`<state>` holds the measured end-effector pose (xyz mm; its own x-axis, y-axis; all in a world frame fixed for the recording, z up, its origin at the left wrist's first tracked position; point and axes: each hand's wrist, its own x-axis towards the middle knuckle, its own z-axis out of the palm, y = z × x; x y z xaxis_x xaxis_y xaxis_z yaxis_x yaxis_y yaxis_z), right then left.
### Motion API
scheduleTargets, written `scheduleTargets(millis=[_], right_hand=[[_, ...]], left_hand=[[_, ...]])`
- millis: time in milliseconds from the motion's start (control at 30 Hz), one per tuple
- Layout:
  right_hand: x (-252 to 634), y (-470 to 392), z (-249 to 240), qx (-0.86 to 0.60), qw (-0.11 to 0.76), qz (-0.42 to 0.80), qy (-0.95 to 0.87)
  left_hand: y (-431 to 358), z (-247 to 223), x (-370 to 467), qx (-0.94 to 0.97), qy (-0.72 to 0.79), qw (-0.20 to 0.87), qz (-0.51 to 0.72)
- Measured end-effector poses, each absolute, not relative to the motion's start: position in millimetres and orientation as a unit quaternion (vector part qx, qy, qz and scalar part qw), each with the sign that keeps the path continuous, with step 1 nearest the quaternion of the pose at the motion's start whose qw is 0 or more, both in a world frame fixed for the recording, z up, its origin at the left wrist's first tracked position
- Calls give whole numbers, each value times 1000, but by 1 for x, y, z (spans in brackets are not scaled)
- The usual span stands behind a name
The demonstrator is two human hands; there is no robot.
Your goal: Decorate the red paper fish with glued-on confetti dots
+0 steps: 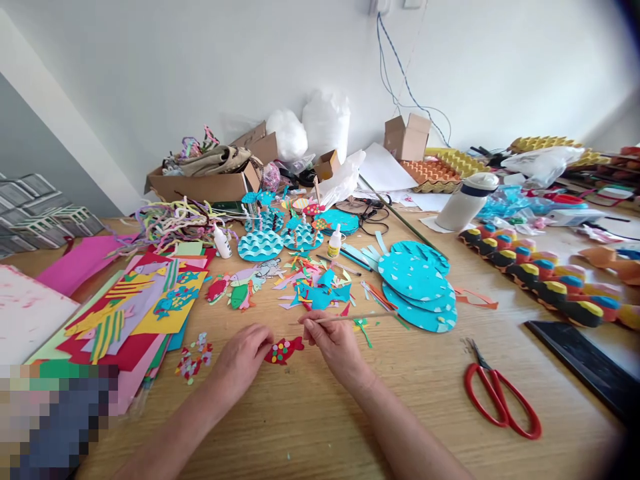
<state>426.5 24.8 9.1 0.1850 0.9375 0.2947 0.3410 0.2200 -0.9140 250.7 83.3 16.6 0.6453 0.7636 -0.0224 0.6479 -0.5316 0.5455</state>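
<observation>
Red-handled scissors (495, 390) are lying closest, off to the right. Then the red fish (284, 351) (dotty little thing) sits flat on the table between both hands: left hand (246, 353) has its fingers bunched at one end, can't tell if pinching or just touching; right hand (334, 343) pinches a thin stick (360, 317). Paper scraps (325, 290) beyond, then a glue bottle (335, 244).

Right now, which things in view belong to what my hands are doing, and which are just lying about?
Likely in use:
- Red fish, by the left hand
- Thin stick, in the right hand

Probably just lying about:
- Red-handled scissors
- White flask
- Cardboard box by the wall
</observation>
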Motion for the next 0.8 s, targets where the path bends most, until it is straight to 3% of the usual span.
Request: scheduleTargets(millis=[333, 800], right_hand=[[422, 28, 0, -546, 450, 228, -669], [415, 28, 1, -595, 346, 218, -692]], left_hand=[[65, -11, 225, 925, 261, 125, 248], [64, -18, 226, 920, 256, 94, 283]])
